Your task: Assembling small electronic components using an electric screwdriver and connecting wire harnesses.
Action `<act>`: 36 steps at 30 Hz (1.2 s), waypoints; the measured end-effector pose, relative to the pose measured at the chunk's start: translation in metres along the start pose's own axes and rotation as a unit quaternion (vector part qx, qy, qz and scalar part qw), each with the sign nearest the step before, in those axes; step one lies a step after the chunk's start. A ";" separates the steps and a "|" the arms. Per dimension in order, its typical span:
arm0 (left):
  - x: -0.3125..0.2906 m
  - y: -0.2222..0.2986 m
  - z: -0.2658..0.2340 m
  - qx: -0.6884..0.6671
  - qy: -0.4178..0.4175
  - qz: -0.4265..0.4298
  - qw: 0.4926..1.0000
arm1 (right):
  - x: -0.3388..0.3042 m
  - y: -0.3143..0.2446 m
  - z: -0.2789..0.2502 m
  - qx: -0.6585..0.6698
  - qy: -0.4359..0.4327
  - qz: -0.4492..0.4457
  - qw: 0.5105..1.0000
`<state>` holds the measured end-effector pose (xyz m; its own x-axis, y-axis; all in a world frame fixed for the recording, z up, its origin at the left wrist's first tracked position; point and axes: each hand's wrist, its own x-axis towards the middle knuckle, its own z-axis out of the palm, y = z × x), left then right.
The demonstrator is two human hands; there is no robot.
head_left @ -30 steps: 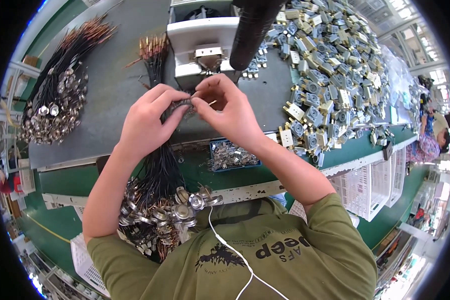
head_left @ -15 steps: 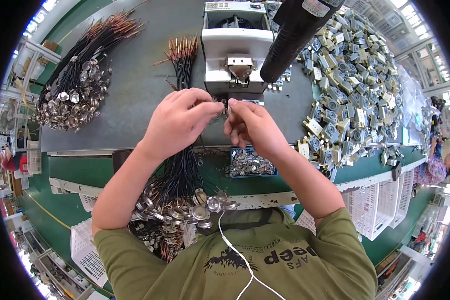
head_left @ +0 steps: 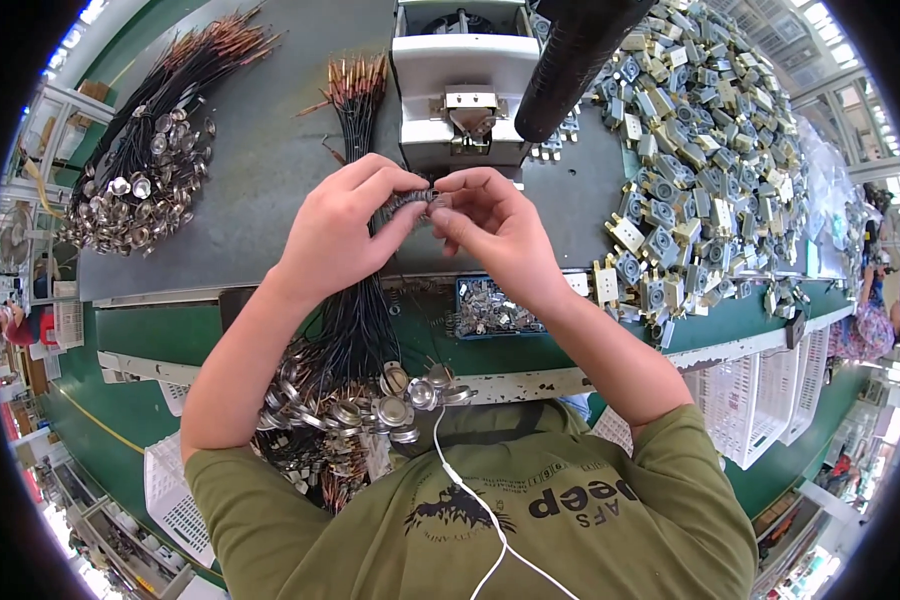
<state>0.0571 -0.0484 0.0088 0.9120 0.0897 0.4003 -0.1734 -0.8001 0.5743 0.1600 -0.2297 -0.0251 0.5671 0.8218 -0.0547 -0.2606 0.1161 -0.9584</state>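
My left hand (head_left: 338,228) pinches a dark metal coil spring (head_left: 408,199) between thumb and fingertips, just in front of the machine. Opposite it, my right hand (head_left: 502,232) has its thumb and fingers closed at the spring's right end; whether a separate small piece sits there is hidden. Beneath my left wrist runs a bundle of black wires (head_left: 362,325), with copper-coloured tips at the far end and round silver metal cups (head_left: 394,411) hanging at the near edge. A shallow blue tray (head_left: 502,334) of small metal parts lies below my right hand.
A white bench machine (head_left: 458,62) stands straight ahead, with a thick black tube (head_left: 575,75) slanting beside it. Grey blocks with brass-coloured pins (head_left: 685,190) are heaped at right. Another wire bundle with silver cups (head_left: 138,190) lies at left. White crates (head_left: 745,405) stand below the bench.
My right hand has turned and its fingers have come up to meet the left fingertips. The coil spring now shows plainly between them. The whole view has shifted slightly.
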 end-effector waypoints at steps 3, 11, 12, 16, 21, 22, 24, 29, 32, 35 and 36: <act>0.000 -0.001 0.001 -0.003 -0.003 0.003 1.000 | 0.001 0.002 -0.004 -0.019 0.022 0.000 1.000; -0.002 0.000 -0.001 -0.040 -0.014 -0.024 0.999 | 0.003 0.002 -0.001 -0.118 0.053 -0.024 0.991; -0.002 0.000 0.000 -0.041 -0.013 -0.025 0.999 | 0.003 0.001 0.000 -0.119 0.052 -0.024 0.991; -0.001 -0.003 0.002 -0.033 -0.002 0.004 0.999 | 0.002 -0.001 0.000 -0.044 0.051 0.029 0.997; -0.003 -0.008 0.001 -0.003 -0.014 0.073 0.997 | 0.006 -0.005 -0.006 0.086 -0.002 0.187 0.979; -0.003 -0.008 0.001 0.009 -0.008 0.089 0.996 | 0.006 -0.005 -0.005 0.095 0.005 0.204 0.974; -0.002 -0.008 0.002 0.021 -0.003 0.106 0.994 | 0.007 -0.004 -0.006 0.105 0.011 0.220 0.970; -0.002 -0.004 0.000 0.029 0.004 0.115 0.993 | 0.008 0.003 -0.005 0.078 0.003 0.224 0.972; -0.003 -0.004 -0.001 0.042 0.004 0.115 0.992 | 0.008 0.000 -0.002 0.098 -0.008 0.227 0.969; -0.001 0.000 -0.001 0.038 0.000 0.074 0.997 | 0.002 -0.003 0.011 0.180 0.040 0.149 0.971; -0.002 -0.001 0.000 0.038 0.001 0.073 0.997 | 0.000 -0.003 0.012 0.180 0.040 0.150 0.971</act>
<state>0.0557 -0.0479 0.0074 0.8785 -0.0309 0.4768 -0.2764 -0.8469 0.4543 0.1514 -0.2231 -0.0190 0.4783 0.8049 -0.3513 -0.6719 0.0779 -0.7365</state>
